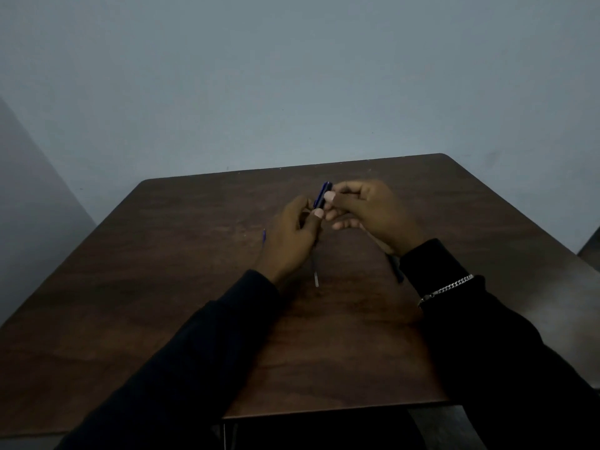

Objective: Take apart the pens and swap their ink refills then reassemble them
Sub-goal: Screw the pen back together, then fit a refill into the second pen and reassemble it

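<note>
Seemingly, the work is judged to be midway: on the dark wooden table (181,287), near its far edge, a blue pen piece (322,194) is pinched between the left hand (293,235) and the right hand (367,212), both closed on it. A thin refill (315,274) is seen lying mid-table below the left hand, and a blue piece (264,236) toward the left edge. Reassembly is judged outstanding. A dark part (397,269) by the right sleeve is hard to identify in the dim light
</note>
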The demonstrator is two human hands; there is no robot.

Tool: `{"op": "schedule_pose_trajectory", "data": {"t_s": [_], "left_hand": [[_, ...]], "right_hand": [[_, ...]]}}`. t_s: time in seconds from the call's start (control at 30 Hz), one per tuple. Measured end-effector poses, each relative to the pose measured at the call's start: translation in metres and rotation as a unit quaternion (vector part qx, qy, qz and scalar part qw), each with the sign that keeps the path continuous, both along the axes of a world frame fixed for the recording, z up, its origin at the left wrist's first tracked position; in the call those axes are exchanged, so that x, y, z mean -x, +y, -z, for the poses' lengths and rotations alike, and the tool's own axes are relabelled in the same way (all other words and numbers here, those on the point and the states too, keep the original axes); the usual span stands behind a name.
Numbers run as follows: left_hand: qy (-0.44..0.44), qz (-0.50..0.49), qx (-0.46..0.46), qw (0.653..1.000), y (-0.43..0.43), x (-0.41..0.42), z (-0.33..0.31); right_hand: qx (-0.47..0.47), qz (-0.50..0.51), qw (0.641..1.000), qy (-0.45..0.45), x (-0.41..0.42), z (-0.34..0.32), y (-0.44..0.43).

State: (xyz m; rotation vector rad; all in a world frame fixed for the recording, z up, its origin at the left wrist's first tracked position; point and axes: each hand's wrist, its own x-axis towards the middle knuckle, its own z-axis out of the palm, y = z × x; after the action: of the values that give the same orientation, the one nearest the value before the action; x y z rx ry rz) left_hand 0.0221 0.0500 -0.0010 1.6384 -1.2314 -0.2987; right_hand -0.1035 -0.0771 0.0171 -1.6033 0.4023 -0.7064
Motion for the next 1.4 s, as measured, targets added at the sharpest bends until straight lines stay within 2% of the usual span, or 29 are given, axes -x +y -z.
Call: {"op": "schedule_pose_trajectory", "data": {"t_s": [0.07, 0.17, 0.37, 0.47, 0.5, 0.53, 0.6, 0.7, 0.77, 0.87, 1.07, 1.23, 1.33, 1.4], "left_hand": [[-0.082, 0.002, 0.028, 0.996, 0.005, -0.003, 0.007], [-0.133, 0.003, 0.079, 0.988, 0.009, -0.006, 0.015], [-0.157, -0.011, 0.097, 0.983, 0.009, -0.012, 0.014], [-0.157, -0.034, 0.095, 0.982, 0.014, -0.018, 0.018], [-0.151, -0.04, 0.089, 0.984, 0.017, -0.022, 0.02], [-0.136, -0.044, 0.085, 0.986, 0.019, -0.026, 0.021], [-0.093, -0.057, 0.088, 0.99, 0.021, -0.034, 0.023], [-0.072, -0.081, 0.095, 0.99, 0.022, -0.039, 0.021], [-0.072, -0.079, 0.093, 0.99, 0.021, -0.038, 0.02], [-0.058, -0.069, 0.096, 0.991, 0.021, -0.035, 0.018], [-0.058, -0.045, 0.07, 0.995, 0.02, -0.03, 0.019], [-0.045, -0.04, 0.037, 0.997, 0.02, -0.026, 0.02], [-0.006, -0.036, 0.019, 0.999, 0.02, -0.029, 0.021], [-0.031, -0.032, 0.024, 0.999, 0.021, -0.029, 0.019]], "right_hand": [[0.015, -0.014, 1.0, -0.004, -0.001, 0.004, 0.003], [0.017, -0.028, 0.999, -0.027, -0.006, 0.009, 0.007], [0.01, -0.016, 0.995, -0.096, -0.013, 0.012, 0.012], [-0.062, 0.022, 0.986, -0.156, -0.008, 0.004, 0.003], [-0.067, 0.045, 0.985, -0.151, -0.004, 0.001, -0.004], [-0.055, 0.066, 0.989, -0.124, 0.001, -0.001, -0.009], [0.022, 0.109, 0.994, -0.002, 0.007, 0.002, -0.016], [0.149, 0.16, 0.954, 0.206, 0.003, 0.016, -0.014], [0.183, 0.164, 0.929, 0.276, -0.003, 0.022, -0.013], [0.204, 0.16, 0.906, 0.336, -0.011, 0.029, -0.017], [0.269, 0.171, 0.878, 0.356, -0.017, 0.04, -0.022], [0.246, 0.177, 0.883, 0.358, -0.018, 0.042, -0.026], [0.231, 0.211, 0.904, 0.291, -0.011, 0.038, -0.023], [0.215, 0.244, 0.925, 0.198, -0.005, 0.028, -0.015]]}}
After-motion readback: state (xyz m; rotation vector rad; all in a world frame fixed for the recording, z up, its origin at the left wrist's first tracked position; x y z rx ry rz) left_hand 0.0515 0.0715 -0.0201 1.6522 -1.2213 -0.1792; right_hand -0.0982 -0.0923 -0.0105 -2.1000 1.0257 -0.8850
